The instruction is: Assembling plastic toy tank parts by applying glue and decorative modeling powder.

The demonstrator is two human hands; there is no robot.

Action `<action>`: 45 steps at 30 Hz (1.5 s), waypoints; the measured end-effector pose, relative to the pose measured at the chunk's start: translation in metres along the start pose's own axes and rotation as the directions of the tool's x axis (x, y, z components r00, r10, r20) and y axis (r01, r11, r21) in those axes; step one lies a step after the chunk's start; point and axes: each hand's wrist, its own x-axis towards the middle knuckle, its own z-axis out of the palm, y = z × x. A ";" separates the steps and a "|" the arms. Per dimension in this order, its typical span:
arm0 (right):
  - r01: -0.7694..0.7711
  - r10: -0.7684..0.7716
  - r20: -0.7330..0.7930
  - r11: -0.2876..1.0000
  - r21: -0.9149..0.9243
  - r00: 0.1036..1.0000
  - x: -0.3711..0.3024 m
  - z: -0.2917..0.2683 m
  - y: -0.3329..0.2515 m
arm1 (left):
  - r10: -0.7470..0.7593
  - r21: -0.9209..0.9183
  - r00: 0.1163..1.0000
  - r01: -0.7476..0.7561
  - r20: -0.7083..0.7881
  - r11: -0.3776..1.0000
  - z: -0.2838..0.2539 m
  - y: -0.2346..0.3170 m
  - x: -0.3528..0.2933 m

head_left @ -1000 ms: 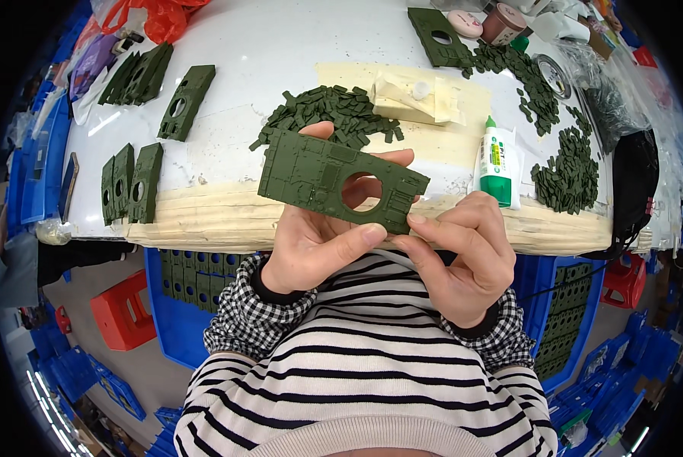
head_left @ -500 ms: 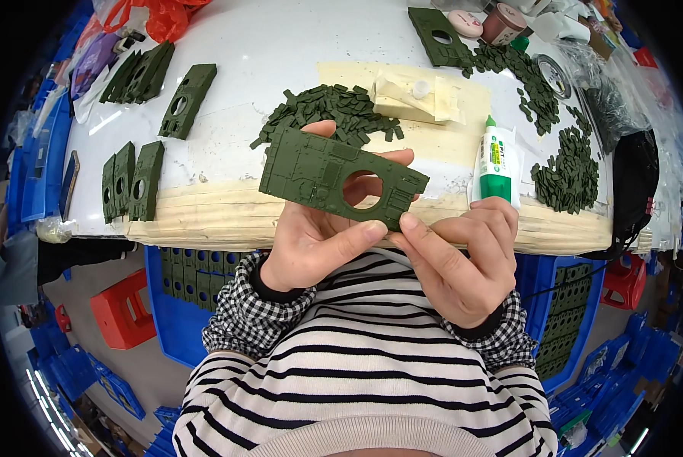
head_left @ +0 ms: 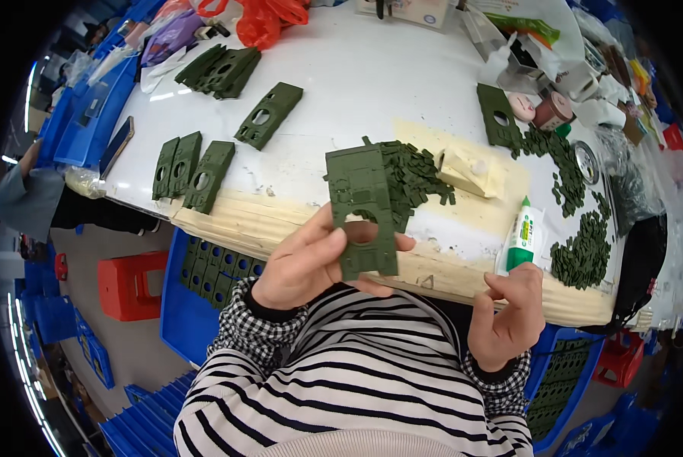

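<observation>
A dark green plastic model vehicle hull [head_left: 356, 183] with a round hole stands nearly upright in my left hand [head_left: 299, 263], whose fingers wrap round its lower end. My right hand [head_left: 513, 316] is apart from it, over the table's front edge, thumb spaced from loosely curled fingers and nothing visible in its grasp. Just beyond that hand lies a white and green glue bottle [head_left: 522, 234] with its green nozzle pointing away. Behind the hull, and partly hidden by it, spreads a heap of small green plates [head_left: 416, 179].
More green hulls [head_left: 208, 179] lie at the left, one [head_left: 269, 114] further in, and a stack [head_left: 223, 72] behind. A yellowish block [head_left: 467, 173] sits beyond the heap. Loose green plates [head_left: 581, 255] lie at right. Blue bins [head_left: 177, 305] and a red stool [head_left: 132, 286] stand below.
My left hand has turned the hull from lying crosswise to nearly upright. My right hand has let go of its corner and moved right. The view has shifted and tilted.
</observation>
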 end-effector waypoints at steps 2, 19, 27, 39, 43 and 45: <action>-0.025 0.025 -0.013 1.000 0.007 1.000 0.001 0.004 0.000 | 0.057 0.155 0.988 -0.035 -0.141 0.987 -0.012 0.015 -0.014; 0.050 -0.056 0.080 0.997 0.066 0.995 0.005 0.017 -0.007 | 0.071 0.507 0.839 0.256 -0.539 0.823 -0.058 0.070 -0.063; 0.033 -0.042 0.101 0.996 0.084 0.994 0.003 0.023 -0.009 | 0.350 0.804 0.803 0.248 -0.482 0.540 -0.050 0.063 -0.068; 0.021 -0.027 0.107 0.998 0.055 0.994 -0.003 0.022 -0.017 | 0.663 0.939 0.680 0.327 -0.314 0.109 -0.056 0.050 -0.074; 0.028 -0.032 0.102 0.999 0.040 0.994 -0.006 0.020 -0.024 | 0.710 0.934 0.651 0.356 -0.270 0.029 -0.058 0.050 -0.075; 0.031 -0.034 0.098 0.999 0.028 0.995 -0.007 0.018 -0.029 | 0.740 0.928 0.632 0.371 -0.230 -0.028 -0.061 0.051 -0.075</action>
